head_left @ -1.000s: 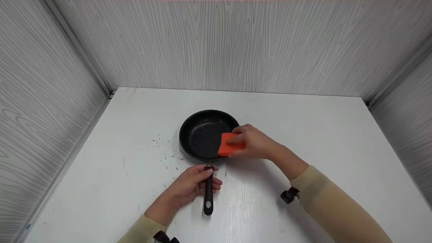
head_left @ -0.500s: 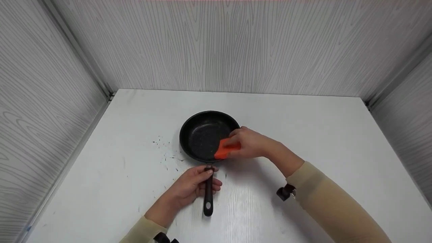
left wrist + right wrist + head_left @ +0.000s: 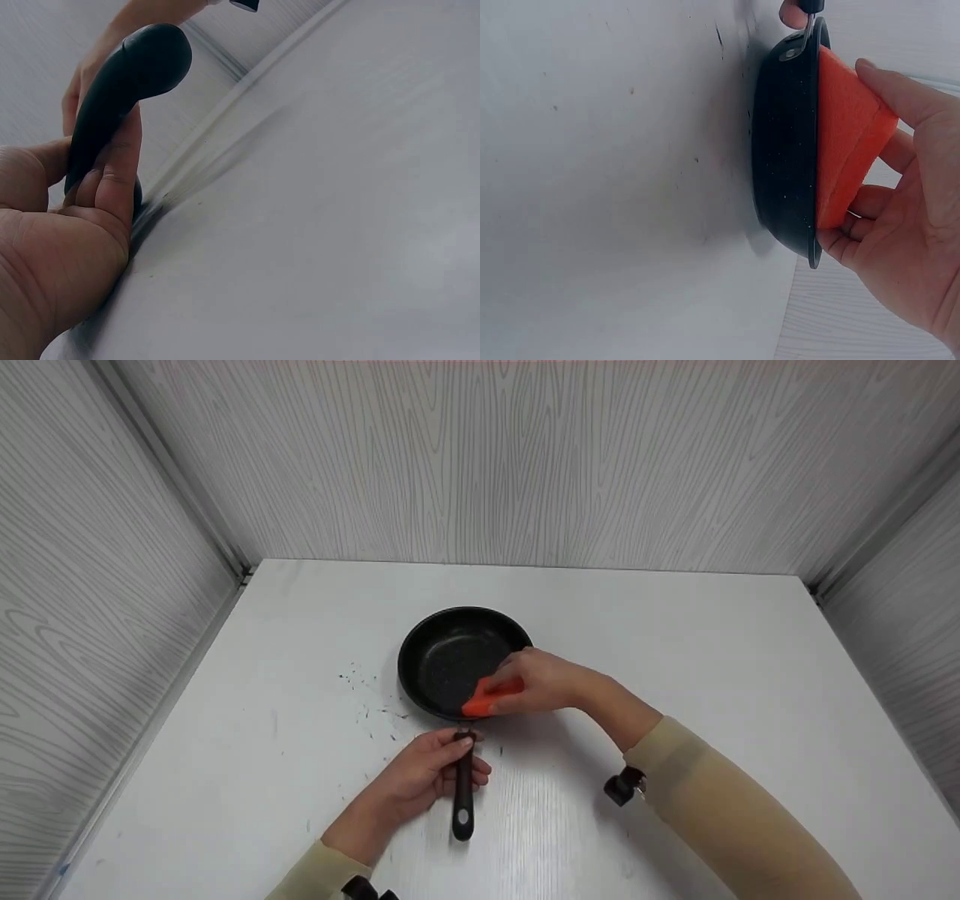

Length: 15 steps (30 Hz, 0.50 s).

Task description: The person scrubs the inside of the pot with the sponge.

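Note:
A black frying pan [image 3: 446, 664] sits on the white table with its handle [image 3: 463, 802] toward me. My left hand [image 3: 420, 772] grips that handle near the pan's rim, thumb on top and fingers beneath, as the left wrist view also shows around the dark handle [image 3: 112, 97]. In my right hand [image 3: 544, 682] is an orange sponge [image 3: 491, 695], pinched between thumb and fingers at the pan's near right inner side. The right wrist view has the sponge [image 3: 847, 139] standing above the rim of the pan [image 3: 784, 150], with fingertips right at the rim.
Small dark specks [image 3: 367, 709] are scattered on the white table [image 3: 675, 660] left of the pan. Wood-grain panels enclose the table, with a back wall [image 3: 525, 465], a left wall [image 3: 90, 607] and a right wall [image 3: 900, 607].
My right hand has swept the sponge left and toward me along the pan's inner edge, nearer the handle. The left hand and the pan have barely moved.

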### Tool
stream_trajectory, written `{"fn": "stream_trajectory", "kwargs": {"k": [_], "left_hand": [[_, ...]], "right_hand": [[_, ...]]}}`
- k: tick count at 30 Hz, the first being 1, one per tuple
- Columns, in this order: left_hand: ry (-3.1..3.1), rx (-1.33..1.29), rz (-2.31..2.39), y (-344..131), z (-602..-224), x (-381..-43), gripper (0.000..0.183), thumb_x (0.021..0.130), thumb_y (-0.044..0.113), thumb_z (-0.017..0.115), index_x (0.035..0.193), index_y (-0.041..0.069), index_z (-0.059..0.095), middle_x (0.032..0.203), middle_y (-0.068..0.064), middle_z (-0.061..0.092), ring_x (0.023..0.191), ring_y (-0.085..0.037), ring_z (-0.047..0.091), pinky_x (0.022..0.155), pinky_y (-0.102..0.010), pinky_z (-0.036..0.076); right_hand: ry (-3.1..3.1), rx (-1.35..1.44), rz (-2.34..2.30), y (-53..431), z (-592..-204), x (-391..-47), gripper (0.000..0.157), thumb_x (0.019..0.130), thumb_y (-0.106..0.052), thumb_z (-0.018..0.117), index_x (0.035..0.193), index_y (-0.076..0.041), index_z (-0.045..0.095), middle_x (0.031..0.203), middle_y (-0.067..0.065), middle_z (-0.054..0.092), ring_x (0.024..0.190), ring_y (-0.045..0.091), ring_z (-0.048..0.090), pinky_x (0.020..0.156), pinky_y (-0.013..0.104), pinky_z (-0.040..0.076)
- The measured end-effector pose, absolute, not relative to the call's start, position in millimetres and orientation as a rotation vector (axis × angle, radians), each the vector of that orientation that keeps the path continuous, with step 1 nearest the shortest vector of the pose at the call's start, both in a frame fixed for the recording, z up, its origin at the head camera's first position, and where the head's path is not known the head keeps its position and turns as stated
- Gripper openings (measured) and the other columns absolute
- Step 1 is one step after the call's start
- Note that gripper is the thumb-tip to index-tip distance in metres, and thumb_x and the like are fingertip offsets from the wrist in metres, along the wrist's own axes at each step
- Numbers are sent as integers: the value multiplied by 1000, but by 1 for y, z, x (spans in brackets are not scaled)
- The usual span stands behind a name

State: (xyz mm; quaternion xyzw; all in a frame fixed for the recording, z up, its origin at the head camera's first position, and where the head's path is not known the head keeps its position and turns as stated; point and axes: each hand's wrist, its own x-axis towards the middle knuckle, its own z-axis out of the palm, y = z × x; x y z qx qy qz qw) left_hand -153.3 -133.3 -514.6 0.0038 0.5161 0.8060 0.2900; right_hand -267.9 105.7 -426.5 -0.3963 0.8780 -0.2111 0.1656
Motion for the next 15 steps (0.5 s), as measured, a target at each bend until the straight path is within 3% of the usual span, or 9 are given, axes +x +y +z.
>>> {"fn": "stream_trajectory", "kwargs": {"k": [8,15], "left_hand": [[1377,-4,2145,-133,-515,-153,41,108,18,64,139,-8,55,95,-17,76,84,-22,78,83,-39,65],[1377,-13,2145,-134,-515,-153,43,108,19,64,139,-9,56,93,-15,76,83,-21,78,82,-38,65]], "right_hand": [[2481,-1120,-621,100,-429,-267,42,97,-43,77,132,-20,77,129,4,71,118,22,61,102,41,52],[2474,-1161,-652,96,-430,-266,36,98,-40,76,130,-21,78,124,4,72,110,22,61,93,40,52]]}}
